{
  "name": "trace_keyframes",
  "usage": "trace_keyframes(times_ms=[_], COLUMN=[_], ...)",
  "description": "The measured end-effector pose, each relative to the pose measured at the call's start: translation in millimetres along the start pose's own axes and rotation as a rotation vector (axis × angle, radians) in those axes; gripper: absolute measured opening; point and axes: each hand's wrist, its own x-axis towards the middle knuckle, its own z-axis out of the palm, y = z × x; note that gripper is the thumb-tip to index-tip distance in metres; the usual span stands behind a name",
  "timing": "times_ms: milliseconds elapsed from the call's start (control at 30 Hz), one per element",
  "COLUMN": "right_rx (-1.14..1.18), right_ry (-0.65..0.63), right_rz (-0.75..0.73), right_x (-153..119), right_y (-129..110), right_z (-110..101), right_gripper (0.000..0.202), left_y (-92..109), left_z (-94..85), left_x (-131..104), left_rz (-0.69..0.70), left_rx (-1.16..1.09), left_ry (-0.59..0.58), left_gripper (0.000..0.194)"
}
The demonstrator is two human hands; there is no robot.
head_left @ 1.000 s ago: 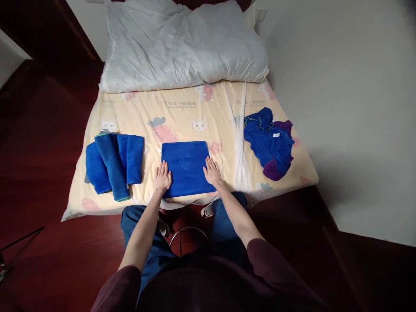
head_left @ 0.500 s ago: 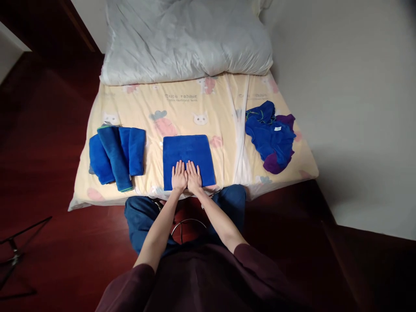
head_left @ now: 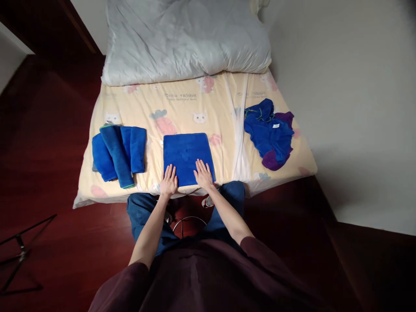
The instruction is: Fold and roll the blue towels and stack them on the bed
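A blue cloth (head_left: 186, 151), roughly square, lies flat at the near edge of the bed. My left hand (head_left: 169, 180) rests palm down on its near left corner, fingers stretched out. Flat on the near right part of the cloth is my right hand (head_left: 203, 174), its fingers also extended. To the left, several blue cloths (head_left: 105, 158) lie rolled or folded, with a darker blue roll (head_left: 117, 157) across the top. On the right is a crumpled heap of blue cloths (head_left: 269, 132) with purple pieces (head_left: 273, 161) showing at its edges.
The bed has a cream sheet (head_left: 136, 104) printed with rabbits and carrots. A pale quilt (head_left: 188, 41) is bunched at the far end. A grey wall (head_left: 351, 108) borders the right side. A black metal stand (head_left: 21, 251) is on the dark red floor at lower left.
My hands have slid apart over the cloth, the left toward its left corner and the right toward its right side. The cloth stays flat.
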Motion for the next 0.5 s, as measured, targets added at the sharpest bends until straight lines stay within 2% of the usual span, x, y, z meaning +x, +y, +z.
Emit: trace_keyframes(times_ms=[167, 333, 400, 500], right_rx=[0.007, 0.122, 0.225, 0.437], right_ry=[0.064, 0.089, 0.136, 0.297], right_rz=[0.089, 0.138, 0.153, 0.187], right_x=[-26, -49, -64, -93], right_y=[57, 84, 92, 108], right_z=[-12, -22, -24, -26], right_gripper=[0.064, 0.061, 0.059, 0.055], left_y=[-26, -43, -56, -79], left_z=[-5.3, -11.9, -16.3, -24.3], left_x=[-20, -40, -58, -99], left_rz=[-0.038, -0.086, -0.101, -0.089], left_rx=[-0.049, -0.051, -0.07, -0.174], left_ry=[0.056, 0.103, 0.086, 0.048], left_gripper=[0.065, 0.065, 0.064, 0.061])
